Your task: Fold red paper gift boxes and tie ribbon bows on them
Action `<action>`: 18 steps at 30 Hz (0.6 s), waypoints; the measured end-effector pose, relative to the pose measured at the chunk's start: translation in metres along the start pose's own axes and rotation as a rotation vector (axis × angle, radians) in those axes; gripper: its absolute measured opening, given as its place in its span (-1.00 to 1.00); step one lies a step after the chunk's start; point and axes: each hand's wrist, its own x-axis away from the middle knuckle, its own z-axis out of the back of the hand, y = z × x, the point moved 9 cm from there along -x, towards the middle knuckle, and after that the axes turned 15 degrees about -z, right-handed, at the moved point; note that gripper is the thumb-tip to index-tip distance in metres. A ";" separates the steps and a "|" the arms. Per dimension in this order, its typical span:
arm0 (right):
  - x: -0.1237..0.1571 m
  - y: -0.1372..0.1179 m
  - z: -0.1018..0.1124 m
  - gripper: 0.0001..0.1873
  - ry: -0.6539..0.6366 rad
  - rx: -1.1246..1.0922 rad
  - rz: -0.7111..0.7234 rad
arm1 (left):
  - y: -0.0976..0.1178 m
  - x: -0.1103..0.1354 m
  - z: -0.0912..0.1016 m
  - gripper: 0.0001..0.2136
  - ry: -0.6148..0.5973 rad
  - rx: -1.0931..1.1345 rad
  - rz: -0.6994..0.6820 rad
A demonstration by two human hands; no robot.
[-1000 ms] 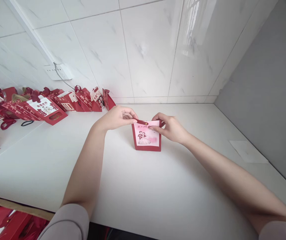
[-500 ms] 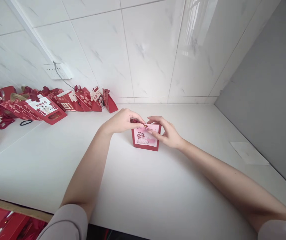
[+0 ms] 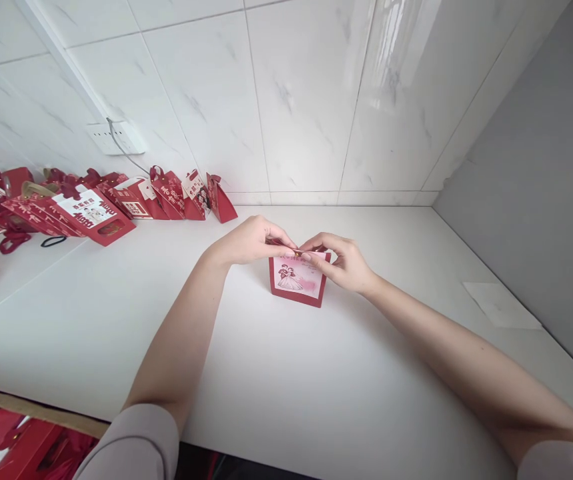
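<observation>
A small red gift box [image 3: 297, 280] stands on the white table, its pink front panel printed with a couple in wedding dress. My left hand [image 3: 253, 241] pinches the box's top edge from the left, thumb in front and fingers behind. From the right, my right hand [image 3: 341, 261] grips the same top edge, its thumb across the upper front. Between the two thumbs a small gold-coloured dot shows at the top. The fingers hide most of the upper edge, and the back of the box is out of sight.
Several finished-looking red gift boxes [image 3: 169, 193] with ribbons line the wall at left. A wall socket [image 3: 116, 138] with a grey cable is above them. A carton [image 3: 26, 433] of red boxes sits at lower left. A white paper sheet [image 3: 501, 305] lies at right.
My right hand has closed onto the box's top edge beside my left thumb, pinching it. The box has shifted slightly to the right in view.
</observation>
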 end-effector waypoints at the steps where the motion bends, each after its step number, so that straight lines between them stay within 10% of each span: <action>1: 0.000 0.002 0.000 -0.90 0.000 -0.004 -0.021 | 0.000 0.000 0.000 -0.78 -0.001 0.005 0.001; 18: -0.001 0.006 0.003 -0.83 0.104 0.203 -0.028 | 0.021 -0.001 -0.001 -0.81 0.008 -0.291 -0.058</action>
